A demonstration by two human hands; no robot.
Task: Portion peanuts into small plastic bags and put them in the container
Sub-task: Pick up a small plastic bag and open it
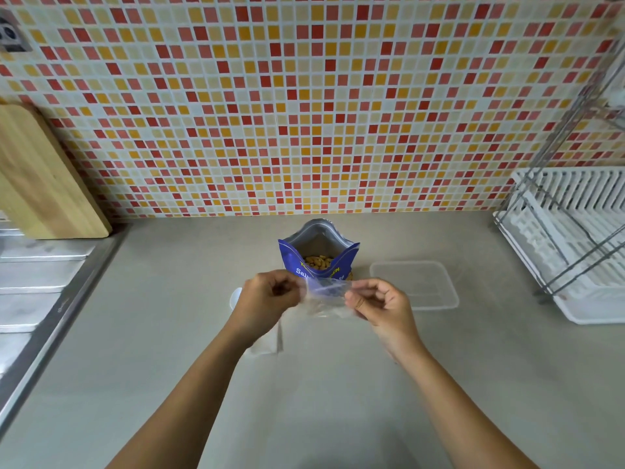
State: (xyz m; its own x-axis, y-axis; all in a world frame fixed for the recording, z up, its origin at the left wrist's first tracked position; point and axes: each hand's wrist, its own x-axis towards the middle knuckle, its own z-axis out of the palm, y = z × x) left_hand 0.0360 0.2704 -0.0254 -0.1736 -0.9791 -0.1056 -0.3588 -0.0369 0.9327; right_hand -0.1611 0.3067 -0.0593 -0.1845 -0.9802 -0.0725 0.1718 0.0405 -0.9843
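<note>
Head view showed a small clear bag held up above the table, stretched between both hands just in front of the pouch. The left hand pinched the bag's left edge, its fingers curled in around the plastic. The right hand pinched the right edge, its fingers likewise bent and gripping the film. The bag looked crumpled, and whether it held anything could not be told.

Behind the bag the blue pouch stood upright on the table with its top open, and peanuts showed inside it. A clear rectangular container lay on the table just right of the pouch, beyond the right hand. Spare bags lay flat on the table, partly under the left wrist. A white object sat just left of the left hand, mostly hidden by it, so what it was could not be told.

Farther out, a wooden board leaned against the tiled wall at far left, above a steel sink drainboard. A white rack with a wire frame stood at the table's right end. A socket sat on the wall at upper left.
</note>
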